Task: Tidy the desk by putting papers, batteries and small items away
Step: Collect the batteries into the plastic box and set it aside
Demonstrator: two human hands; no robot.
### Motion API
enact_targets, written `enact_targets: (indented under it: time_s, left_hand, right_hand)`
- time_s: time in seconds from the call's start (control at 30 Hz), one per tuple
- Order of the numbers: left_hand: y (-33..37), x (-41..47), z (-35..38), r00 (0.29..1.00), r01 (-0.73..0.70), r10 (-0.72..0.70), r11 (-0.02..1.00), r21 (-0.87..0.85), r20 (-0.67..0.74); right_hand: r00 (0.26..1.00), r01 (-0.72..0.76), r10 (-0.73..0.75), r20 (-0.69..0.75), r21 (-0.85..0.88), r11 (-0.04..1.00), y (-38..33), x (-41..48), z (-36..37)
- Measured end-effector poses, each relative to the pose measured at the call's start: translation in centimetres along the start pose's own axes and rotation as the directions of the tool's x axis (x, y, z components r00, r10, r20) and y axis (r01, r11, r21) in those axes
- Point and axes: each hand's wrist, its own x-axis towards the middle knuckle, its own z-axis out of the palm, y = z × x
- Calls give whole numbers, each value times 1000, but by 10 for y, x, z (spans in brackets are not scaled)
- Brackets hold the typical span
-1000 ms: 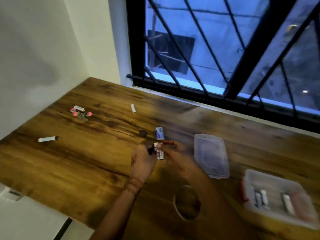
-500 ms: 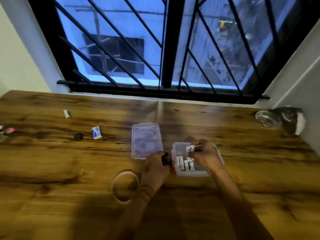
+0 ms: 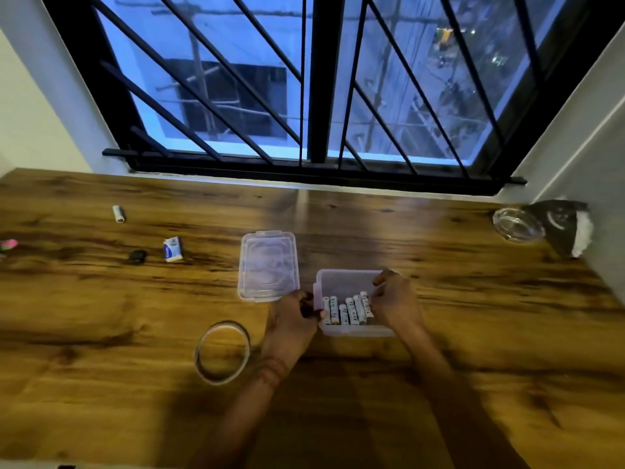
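I have both forearms coming up from the near edge and closing in toward each other. My left forearm (image 3: 236, 418) runs up and to the right, bare, with a reddish band (image 3: 272, 368) round the wrist. My left hand (image 3: 291, 321) lies back-up, knuckles forward, its fingers curled and pinching a small dark thing (image 3: 307, 308) at their tips. My right forearm (image 3: 436, 374) slants up and to the left, in shadow. My right hand (image 3: 395, 299) is also back-up, its fingers hooked over the right wall of the box (image 3: 355, 331), thumb at the far corner. The two hands stay apart, level with one another.
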Motion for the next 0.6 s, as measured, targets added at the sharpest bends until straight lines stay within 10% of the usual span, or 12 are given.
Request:
enact_targets:
  time_s: [0.6]
  left_hand:
    - [-85,40,-149,950,146,-134,989,23,-282]
  right_hand:
    - [867,408,-478,142,351,843,-198,-30,102]
